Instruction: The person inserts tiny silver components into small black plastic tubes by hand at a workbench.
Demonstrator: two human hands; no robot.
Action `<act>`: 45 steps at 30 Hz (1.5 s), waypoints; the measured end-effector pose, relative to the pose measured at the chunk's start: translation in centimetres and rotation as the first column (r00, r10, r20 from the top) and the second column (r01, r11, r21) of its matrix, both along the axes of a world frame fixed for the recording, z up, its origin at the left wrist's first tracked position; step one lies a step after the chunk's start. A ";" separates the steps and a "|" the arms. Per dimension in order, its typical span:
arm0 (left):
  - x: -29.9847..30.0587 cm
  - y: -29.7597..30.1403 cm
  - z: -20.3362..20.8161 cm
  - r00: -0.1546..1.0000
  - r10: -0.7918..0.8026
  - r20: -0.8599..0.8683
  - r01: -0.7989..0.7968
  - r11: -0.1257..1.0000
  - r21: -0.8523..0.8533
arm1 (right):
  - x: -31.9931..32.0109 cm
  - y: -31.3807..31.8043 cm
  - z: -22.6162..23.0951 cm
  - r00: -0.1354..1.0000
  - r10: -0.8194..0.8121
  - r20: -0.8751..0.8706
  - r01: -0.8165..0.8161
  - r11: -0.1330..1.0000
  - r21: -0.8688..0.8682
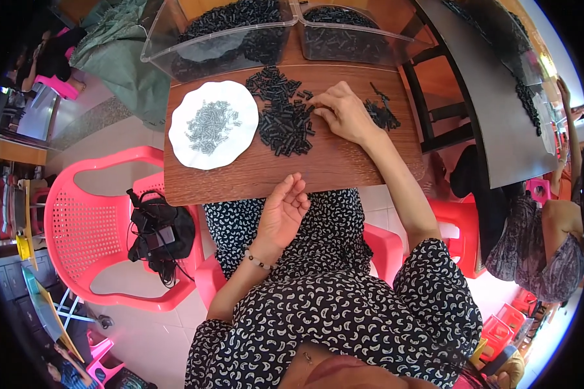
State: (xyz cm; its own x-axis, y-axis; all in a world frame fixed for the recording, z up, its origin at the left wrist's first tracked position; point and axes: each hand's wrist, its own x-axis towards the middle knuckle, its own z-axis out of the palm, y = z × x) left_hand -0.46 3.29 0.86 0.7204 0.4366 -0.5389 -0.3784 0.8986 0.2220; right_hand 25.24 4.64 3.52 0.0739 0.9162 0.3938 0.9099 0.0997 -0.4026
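The right hand (345, 117) reaches the black tubes (285, 126) just left of it, any grip unclear, while the left hand (283, 212) hangs half-open nearer the body, the white plate (180, 123) beyond it seemingly set within reach.

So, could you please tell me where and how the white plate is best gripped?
The white plate is probably best held by its scalloped left rim, approached from the left and kept level: loose clear pieces lie on it. Black pieces crowd its right side and a clear bin stands beyond its far edge; its left side looks open.
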 end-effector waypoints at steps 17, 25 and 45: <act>1.0 -1.1 2.1 0.995 -0.038 -0.092 0.084 0.807 0.585 | -4.6 -5.4 1.9 0.936 0.072 -0.344 -0.016 0.986 0.164; 1.7 -0.8 1.6 0.992 0.082 -0.093 0.000 0.751 0.660 | -7.9 -6.9 2.0 0.889 0.163 -0.428 -0.096 0.980 0.174; 0.6 -1.4 0.1 0.939 0.334 -0.080 -0.135 0.575 0.807 | -9.5 -7.0 2.0 0.877 0.140 -0.460 -0.131 0.990 0.052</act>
State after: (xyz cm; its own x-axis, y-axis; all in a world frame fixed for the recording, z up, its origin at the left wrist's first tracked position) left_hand 0.12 1.85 0.93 0.4478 0.8939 -0.0211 -0.4069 0.2247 0.8854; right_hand 15.69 -2.34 5.56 0.1271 0.9231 0.3629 0.5980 0.2206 -0.7706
